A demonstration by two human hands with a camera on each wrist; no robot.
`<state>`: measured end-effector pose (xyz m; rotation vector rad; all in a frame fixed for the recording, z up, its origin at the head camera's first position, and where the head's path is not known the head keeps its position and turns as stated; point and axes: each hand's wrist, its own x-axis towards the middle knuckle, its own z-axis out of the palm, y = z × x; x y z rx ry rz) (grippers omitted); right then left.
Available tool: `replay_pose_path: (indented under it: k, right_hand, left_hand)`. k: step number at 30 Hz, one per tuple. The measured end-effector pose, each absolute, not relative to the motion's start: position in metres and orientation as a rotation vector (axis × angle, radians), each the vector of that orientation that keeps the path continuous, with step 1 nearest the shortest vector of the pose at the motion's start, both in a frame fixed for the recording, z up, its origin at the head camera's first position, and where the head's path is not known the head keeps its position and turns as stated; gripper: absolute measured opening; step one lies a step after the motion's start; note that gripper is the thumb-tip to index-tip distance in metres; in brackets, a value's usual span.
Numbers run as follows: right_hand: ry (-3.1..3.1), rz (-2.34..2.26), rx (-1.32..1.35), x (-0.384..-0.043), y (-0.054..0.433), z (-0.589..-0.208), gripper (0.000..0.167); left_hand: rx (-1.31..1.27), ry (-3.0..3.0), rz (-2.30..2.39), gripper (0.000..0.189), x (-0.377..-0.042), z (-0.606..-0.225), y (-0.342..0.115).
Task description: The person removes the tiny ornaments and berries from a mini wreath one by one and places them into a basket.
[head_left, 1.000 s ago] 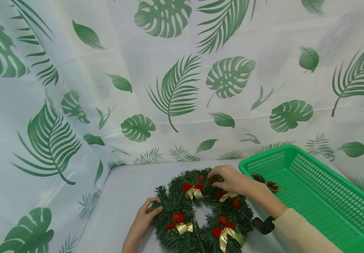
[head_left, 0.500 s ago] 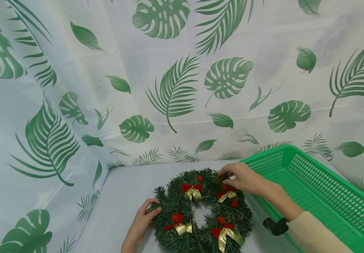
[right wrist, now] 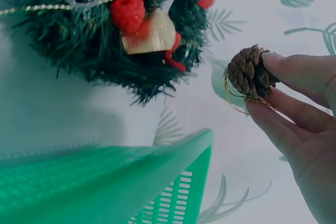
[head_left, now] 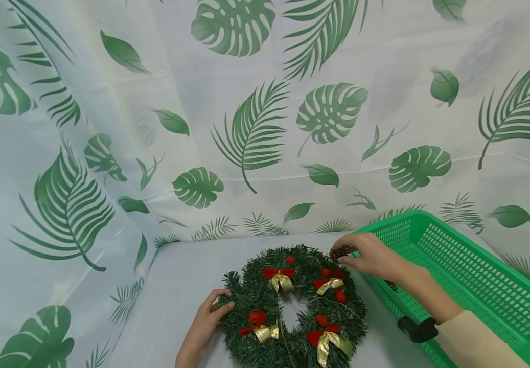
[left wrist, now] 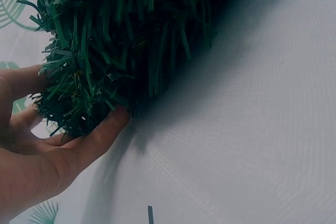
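Observation:
My right hand (head_left: 375, 258) pinches a brown pine cone (right wrist: 244, 72) between thumb and fingers, a thin gold loop hanging from it. In the head view this cone is partly behind the fingers, between the wreath's upper right edge and the basket. A green tinsel wreath (head_left: 251, 286) lies on the white table, decorated with red-and-gold bows (head_left: 279, 278), red berries (head_left: 257, 318) and a fine gold bead string (right wrist: 47, 9). At the wreath's left edge, my left hand (head_left: 205, 322) grips the tinsel, fingers and thumb around it in the left wrist view (left wrist: 52, 166).
A green plastic basket (head_left: 458, 286) with perforated walls stands to the right. Another pine cone (head_left: 391, 285) shows partly below the right forearm. A black strap piece (head_left: 416, 329) sits at the right wrist. Leaf-patterned sheeting (head_left: 265, 153) hangs behind and at the left.
My right hand has drawn the pine cone rightward, from over the wreath's top to beyond its upper right edge, beside the basket. The left hand keeps its place on the wreath.

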<state>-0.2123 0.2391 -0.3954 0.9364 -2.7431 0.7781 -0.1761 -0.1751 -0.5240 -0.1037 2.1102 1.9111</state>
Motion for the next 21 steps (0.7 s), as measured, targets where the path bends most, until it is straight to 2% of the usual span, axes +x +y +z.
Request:
replay_pose_path:
  k: [21]
  right_hand:
    - [-2.708,0.739,0.792,-0.197,0.28,-0.396,0.027]
  left_hand:
    - [-0.144,2.111,1.89,0.037,-0.179,-0.526,-0.174]
